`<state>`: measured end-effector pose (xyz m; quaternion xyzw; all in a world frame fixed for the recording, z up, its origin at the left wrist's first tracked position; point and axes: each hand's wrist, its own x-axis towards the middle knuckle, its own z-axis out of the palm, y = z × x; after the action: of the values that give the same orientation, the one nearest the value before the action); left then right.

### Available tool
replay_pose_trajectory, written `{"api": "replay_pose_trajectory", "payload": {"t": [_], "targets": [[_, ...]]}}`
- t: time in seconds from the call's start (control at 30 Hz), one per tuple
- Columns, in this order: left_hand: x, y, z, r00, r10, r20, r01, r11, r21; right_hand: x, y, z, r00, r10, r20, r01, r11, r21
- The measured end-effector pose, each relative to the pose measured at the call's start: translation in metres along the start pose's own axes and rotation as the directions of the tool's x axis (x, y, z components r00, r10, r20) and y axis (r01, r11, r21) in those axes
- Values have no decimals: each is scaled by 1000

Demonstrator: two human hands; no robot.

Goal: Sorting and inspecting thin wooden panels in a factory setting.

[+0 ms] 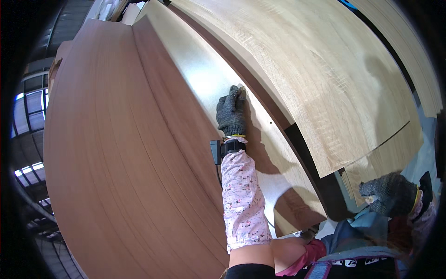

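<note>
My left hand (231, 111), in a dark grey knit glove, rests on a pale, glossy wood-tone panel (200, 69). Its fingers lie against the surface, close together, with a light fingertip showing at the end. A black strap with a small box (215, 152) circles that wrist above a pink floral sleeve. Off to the lower right, my right hand (391, 194) wears a similar glove. Its fingers are curled near the corner of a light wood board (360, 179); whatever they hold is hidden.
A large reddish-brown board (107, 149) fills the left side. Light oak-patterned boards (325, 83) lie to the right, with a dark gap (299, 142) beside their edge. A small dark hole (271, 122) marks the pale panel. Windows and roof framing show at far left.
</note>
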<state>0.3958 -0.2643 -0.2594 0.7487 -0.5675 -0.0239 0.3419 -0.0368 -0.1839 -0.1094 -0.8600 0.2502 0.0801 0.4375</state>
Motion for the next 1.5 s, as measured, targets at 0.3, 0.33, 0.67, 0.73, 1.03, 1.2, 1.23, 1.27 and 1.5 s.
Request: {"api": "replay_pose_trajectory", "payload": {"t": [0.3,0.33,0.67,0.73,1.03,1.2,1.23,1.27,1.5], "targets": [[7,-13,2,958,284,-41,-281,958,57,2,1,-1,993,57,102,-55,998,-24],[7,-13,3,959,282,-41,-280,959,52,3,0,-1,988,83,134,-79,996,-34],[3,-15,11,934,358,21,-358,930,85,-30,40,35,981,-159,-109,143,980,-141],[3,-18,5,930,367,34,-368,923,108,-19,34,30,979,-158,-132,149,986,-77],[-2,-18,6,901,431,60,-435,895,98,-19,29,16,993,48,107,-47,999,-12],[0,-22,-1,958,284,44,-279,955,-105,-1,19,9,979,132,154,-132,991,-6],[-2,-23,4,957,285,46,-279,953,-115,0,16,9,965,185,188,-180,983,-47],[-4,-24,10,986,157,53,-142,966,-218,-2,17,12,963,194,188,-189,981,-46],[11,-2,-7,919,-243,309,286,953,-99,3,18,6,989,59,135,-62,998,13]]}}
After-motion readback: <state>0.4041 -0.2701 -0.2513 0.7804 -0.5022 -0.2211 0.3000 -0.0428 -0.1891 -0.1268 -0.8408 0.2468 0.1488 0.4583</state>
